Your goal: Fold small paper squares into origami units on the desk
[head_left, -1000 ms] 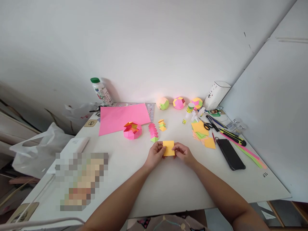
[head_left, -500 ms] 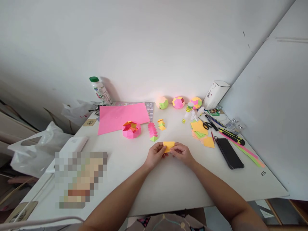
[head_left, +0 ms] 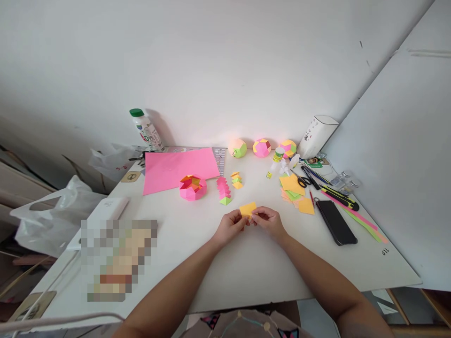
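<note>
Both hands meet over the middle of the white table [head_left: 246, 267] and pinch one small orange paper square [head_left: 247, 208], which is folded over on itself. My left hand [head_left: 230, 226] grips its left edge with closed fingers. My right hand [head_left: 269, 221] pinches its right edge. Just behind the hands lie a row of folded pink and green paper units [head_left: 223, 189] and a small pile of orange and green units [head_left: 237, 180]. A pink paper bowl with orange inside [head_left: 192, 187] stands to the left of them.
A pink sheet [head_left: 179, 169], a bottle with a green cap [head_left: 145, 130] and three paper balls [head_left: 261, 147] line the back. Right of the hands: loose orange squares [head_left: 294, 187], scissors [head_left: 303, 180], glue bottles [head_left: 275, 162], a black phone [head_left: 334, 221], a white box [head_left: 319, 136]. Plastic bags [head_left: 49, 220] hang at left.
The flat orange square has been folded over between the fingers and lifted slightly. Both hands have closed in on it and moved a little away from me.
</note>
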`<state>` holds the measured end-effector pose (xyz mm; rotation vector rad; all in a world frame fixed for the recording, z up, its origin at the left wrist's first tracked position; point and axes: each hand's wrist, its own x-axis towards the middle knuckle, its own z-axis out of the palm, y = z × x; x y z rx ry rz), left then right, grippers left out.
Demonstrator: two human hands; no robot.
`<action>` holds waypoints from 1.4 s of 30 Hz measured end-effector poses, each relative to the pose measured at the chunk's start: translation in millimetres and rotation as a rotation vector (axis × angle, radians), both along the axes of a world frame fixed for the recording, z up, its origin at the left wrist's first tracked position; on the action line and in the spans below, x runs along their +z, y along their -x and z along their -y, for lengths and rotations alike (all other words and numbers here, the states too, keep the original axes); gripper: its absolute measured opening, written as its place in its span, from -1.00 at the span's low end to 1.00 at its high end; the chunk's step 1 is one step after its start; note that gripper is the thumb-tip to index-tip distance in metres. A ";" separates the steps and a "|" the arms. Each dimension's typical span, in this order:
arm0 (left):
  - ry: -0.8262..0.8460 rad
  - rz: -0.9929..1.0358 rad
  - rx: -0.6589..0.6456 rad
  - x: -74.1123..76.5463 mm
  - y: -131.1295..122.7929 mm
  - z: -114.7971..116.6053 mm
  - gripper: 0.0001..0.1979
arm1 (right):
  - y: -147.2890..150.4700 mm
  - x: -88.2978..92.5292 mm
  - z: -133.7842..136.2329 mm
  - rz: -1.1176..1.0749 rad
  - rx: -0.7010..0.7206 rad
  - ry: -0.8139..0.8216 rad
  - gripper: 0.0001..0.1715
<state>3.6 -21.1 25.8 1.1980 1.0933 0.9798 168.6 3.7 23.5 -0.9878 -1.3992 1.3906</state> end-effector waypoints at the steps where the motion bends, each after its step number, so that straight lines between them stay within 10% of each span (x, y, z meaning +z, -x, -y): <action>1: -0.004 -0.005 0.000 -0.3 -0.4 0.0 -0.71 | 0.1 -0.4 0.4 0.001 -0.009 0.001 -0.86; 15: 0.033 0.001 0.003 1.4 -0.3 0.9 -0.67 | 0.6 -0.7 2.4 -0.005 -0.016 -0.005 -0.85; 21: 0.037 0.049 0.010 2.5 -0.4 -0.1 -0.67 | 2.0 4.6 -0.3 -0.042 0.034 0.104 -0.48; 42: 0.010 -0.099 -0.018 3.3 0.2 1.8 -0.70 | -1.2 6.5 -0.9 0.041 0.158 0.149 -0.71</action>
